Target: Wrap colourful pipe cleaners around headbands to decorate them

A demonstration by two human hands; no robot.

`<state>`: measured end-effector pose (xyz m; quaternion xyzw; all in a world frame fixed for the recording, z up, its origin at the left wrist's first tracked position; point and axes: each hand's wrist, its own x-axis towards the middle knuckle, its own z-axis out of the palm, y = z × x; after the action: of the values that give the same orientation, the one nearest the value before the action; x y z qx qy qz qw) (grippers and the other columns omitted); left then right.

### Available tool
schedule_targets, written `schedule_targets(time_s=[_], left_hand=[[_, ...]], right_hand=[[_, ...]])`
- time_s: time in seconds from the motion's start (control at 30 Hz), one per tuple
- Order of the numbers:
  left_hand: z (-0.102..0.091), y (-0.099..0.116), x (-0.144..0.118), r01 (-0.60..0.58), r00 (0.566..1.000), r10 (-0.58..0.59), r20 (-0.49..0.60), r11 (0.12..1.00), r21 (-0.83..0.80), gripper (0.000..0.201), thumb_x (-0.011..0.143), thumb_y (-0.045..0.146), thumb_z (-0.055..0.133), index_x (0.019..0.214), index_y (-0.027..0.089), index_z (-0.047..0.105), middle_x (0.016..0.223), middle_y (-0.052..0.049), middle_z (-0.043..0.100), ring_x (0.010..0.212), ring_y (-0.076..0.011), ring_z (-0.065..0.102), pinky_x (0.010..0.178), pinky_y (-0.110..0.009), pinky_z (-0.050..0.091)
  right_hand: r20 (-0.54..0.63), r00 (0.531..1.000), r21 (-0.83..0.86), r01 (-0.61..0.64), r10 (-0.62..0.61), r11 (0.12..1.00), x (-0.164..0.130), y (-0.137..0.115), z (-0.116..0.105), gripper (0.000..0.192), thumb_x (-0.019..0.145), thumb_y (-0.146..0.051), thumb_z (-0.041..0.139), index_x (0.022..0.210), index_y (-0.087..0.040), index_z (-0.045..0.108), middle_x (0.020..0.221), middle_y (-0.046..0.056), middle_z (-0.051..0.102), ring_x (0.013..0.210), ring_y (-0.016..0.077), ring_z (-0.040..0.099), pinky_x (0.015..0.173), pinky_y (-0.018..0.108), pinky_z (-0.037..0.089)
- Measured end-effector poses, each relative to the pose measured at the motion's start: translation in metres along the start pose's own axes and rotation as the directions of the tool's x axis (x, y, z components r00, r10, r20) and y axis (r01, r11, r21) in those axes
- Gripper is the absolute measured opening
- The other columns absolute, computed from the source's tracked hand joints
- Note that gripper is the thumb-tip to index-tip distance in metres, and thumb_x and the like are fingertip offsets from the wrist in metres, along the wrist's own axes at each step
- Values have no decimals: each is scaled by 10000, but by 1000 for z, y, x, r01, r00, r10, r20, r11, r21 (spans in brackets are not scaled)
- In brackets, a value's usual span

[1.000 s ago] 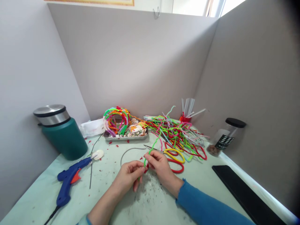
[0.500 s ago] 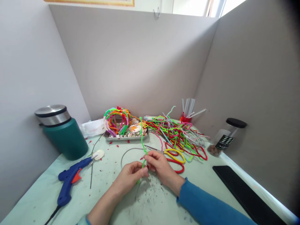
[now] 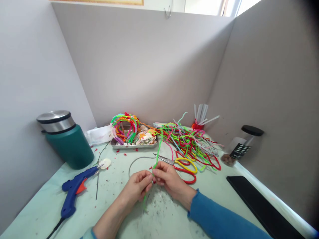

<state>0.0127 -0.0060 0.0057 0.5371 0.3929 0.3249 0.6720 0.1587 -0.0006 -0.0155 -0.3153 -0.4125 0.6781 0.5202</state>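
My left hand (image 3: 138,186) and my right hand (image 3: 170,179) meet above the middle of the table, fingertips almost touching. Both pinch a bright green pipe cleaner (image 3: 158,151). Its long end rises beyond my fingers and a short end hangs below my left hand. A small red bit shows between the fingertips, too hidden to name. Just past my right hand lie scissors (image 3: 167,160) with red and yellow handles. A thin grey wire (image 3: 134,161) curves across the cloth behind my hands.
A metal tray (image 3: 134,146) holds pipe-cleaner rings and small discs. Right of it spreads a heap of coloured pipe cleaners (image 3: 184,141). A blue glue gun (image 3: 72,196) and green flask (image 3: 71,146) stand left; a black-lidded jar (image 3: 240,146) and black slab (image 3: 259,202) are right.
The upper end of the green pipe cleaner has swung to the right. My left fingers have shifted slightly and closed nearer to my right fingertips.
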Motion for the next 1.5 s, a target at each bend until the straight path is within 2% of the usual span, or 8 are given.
schedule_targets(time_s=[0.13,0.3,0.47,0.8,0.93,1.07,1.3,1.5], left_hand=[[5,2,-1,39,998,-39,-47,999,4,285,753,438,548,666,178,471,417,93,390,291,-21,193,298,-158,145],[5,1,-1,86,995,-85,-48,996,16,249,739,375,533,600,186,452,377,76,417,273,-29,198,289,-168,122],[5,4,-2,65,998,-65,-1,997,30,328,738,469,572,689,145,557,505,29,539,302,-17,218,308,-174,154],[-1,-3,3,35,999,-35,-17,999,25,342,750,478,580,838,147,589,382,48,506,308,-49,269,340,-172,149],[1,2,0,57,998,-56,-37,998,31,377,760,507,556,722,133,590,415,50,496,308,-26,189,321,-185,112],[1,2,-2,97,995,-96,19,994,-56,355,766,492,553,725,140,561,488,23,563,302,-18,166,311,-187,104],[-3,-4,-1,108,984,-82,155,980,-170,258,782,408,579,743,163,508,515,20,593,298,-10,155,316,-181,97],[-5,-1,-1,2,999,4,54,995,-102,269,749,389,621,686,164,488,430,47,537,324,-21,236,348,-167,130]], right_hand=[[27,1000,-95,9,-6,995,1,2,0,217,693,-307,695,709,-159,536,537,-61,484,441,53,360,420,187,240],[8,1000,-29,-12,13,999,4,0,-7,252,742,-385,653,832,-162,577,509,-71,457,424,54,354,404,180,225],[-7,999,-203,37,-39,978,3,-1,-4,264,761,-408,625,743,-145,609,492,-57,470,398,59,392,408,195,246],[-112,979,-296,132,-171,946,4,0,-3,265,771,-417,611,693,-168,563,459,-71,444,392,59,341,391,191,235],[-90,972,-334,178,-219,926,4,2,-5,220,749,-375,643,699,-163,609,531,-48,494,453,75,427,440,199,318],[-55,979,-318,169,-196,933,0,1,-1,186,753,-355,639,725,-171,637,614,-30,527,489,86,474,474,213,362],[-89,965,-404,193,-249,894,0,-3,0,239,760,-354,630,624,-163,581,492,-54,451,450,83,404,439,213,306],[-103,974,-436,139,-202,889,1,1,-2,329,797,-398,568,574,-175,471,460,-59,443,420,77,383,427,209,284]])
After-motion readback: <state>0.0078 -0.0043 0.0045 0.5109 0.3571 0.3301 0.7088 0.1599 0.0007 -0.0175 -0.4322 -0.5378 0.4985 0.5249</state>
